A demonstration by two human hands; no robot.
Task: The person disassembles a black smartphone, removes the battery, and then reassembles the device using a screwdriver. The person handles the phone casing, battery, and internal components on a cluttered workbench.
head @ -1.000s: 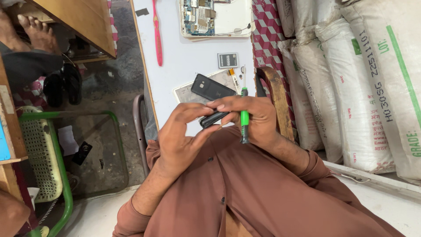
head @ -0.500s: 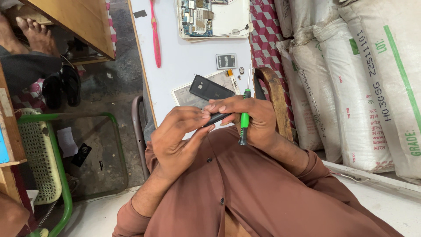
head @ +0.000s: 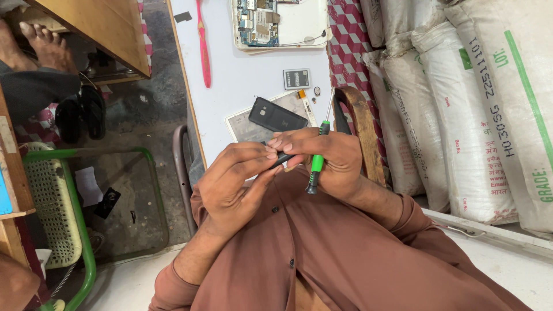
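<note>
Both my hands meet just in front of my chest, over the near edge of the white table (head: 242, 69). My left hand (head: 233, 181) pinches a small dark part (head: 282, 159) between thumb and fingers. My right hand (head: 331, 161) grips the same dark part with its fingertips and also clasps a green-handled screwdriver (head: 315, 164), its thin shaft pointing up toward the table. Just beyond my fingers a black phone back cover (head: 276, 115) lies on a pale flat phone panel (head: 245, 129).
Farther along the table lie a small grey battery (head: 296, 78), a pink toothbrush (head: 203, 46) and an opened white device showing its circuit board (head: 279, 23). White sacks (head: 461, 103) stack on the right. A green chair (head: 57, 201) and another person's bare foot (head: 46, 46) are left.
My hands have stayed together on the small dark part, with the fingers shifting slightly. The view has drifted a little.
</note>
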